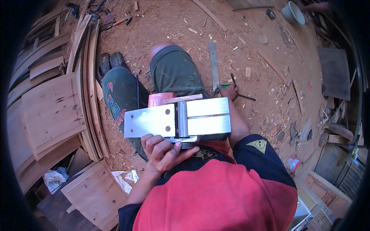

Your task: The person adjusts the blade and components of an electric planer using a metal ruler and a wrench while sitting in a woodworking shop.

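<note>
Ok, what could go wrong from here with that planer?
The planer is upside down over the person's legs, with only the left hand on it, so it might tip or slip. That hand is close to the cutter slot, so a shift in grip could nick it. The right hand is down at the square, so it might knock it out of place.

Illumination: moderate, diffuse; source direction not determinable. Glare: strong on polished metal plates, highlights near white, surface detail partly washed out. Shadows: soft on ground, deep in gaps between stacked boards. Focus: left hand acceptably sharp, no marked motion blur; fine detail softens toward rim. Distortion: fisheye, straight edges bow outward at periphery. Vignette: corners black. Color: slight purplish cast.
</note>
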### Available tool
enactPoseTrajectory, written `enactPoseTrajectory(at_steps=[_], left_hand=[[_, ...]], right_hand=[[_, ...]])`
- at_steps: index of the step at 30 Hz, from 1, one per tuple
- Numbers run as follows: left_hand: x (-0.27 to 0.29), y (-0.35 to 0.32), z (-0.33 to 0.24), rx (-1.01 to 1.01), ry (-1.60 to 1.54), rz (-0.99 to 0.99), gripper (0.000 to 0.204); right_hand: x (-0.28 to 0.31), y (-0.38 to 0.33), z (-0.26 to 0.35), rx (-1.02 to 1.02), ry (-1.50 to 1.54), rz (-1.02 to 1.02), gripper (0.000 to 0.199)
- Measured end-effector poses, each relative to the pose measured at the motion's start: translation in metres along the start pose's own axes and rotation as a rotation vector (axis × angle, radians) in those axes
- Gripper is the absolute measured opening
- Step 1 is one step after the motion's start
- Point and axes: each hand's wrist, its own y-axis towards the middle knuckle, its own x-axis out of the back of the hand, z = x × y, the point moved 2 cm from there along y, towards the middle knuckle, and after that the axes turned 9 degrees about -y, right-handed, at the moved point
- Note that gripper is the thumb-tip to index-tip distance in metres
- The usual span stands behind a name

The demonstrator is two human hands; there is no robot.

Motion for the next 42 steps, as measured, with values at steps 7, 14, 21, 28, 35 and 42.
enactPoseTrajectory(at_steps=[7, 14, 21, 28, 35, 42], left_hand=[[-0.001, -0.002, 0.002, -0.002, 0.026, -0.031, 0.060], [-0.002, -0.006, 0.003, -0.011, 0.004, -0.036, 0.058], [-0.004, -0.010, 0.002, -0.006, -0.029, -0.036, 0.056], [-0.008, -0.011, -0.001, -0.019, -0.045, -0.064, 0.051], [-0.008, -0.012, 0.001, -0.022, -0.066, -0.120, 0.049], [-0.007, -0.011, 0.003, 0.013, -0.102, -0.139, 0.050]], right_hand=[[0.000, -0.021, 0.005, -0.002, 0.002, -0.175, 0.094], [0.004, -0.015, -0.008, 0.283, 0.534, -0.306, 0.044], [0.038, 0.002, -0.004, 0.219, 0.593, -0.345, 0.035], [0.081, 0.029, 0.002, 0.401, 0.763, -0.348, 0.029], [0.270, -0.043, 0.062, 0.630, 1.215, -0.476, 0.033], [0.377, -0.132, 0.101, 0.982, 1.472, 0.067, 0.030]])
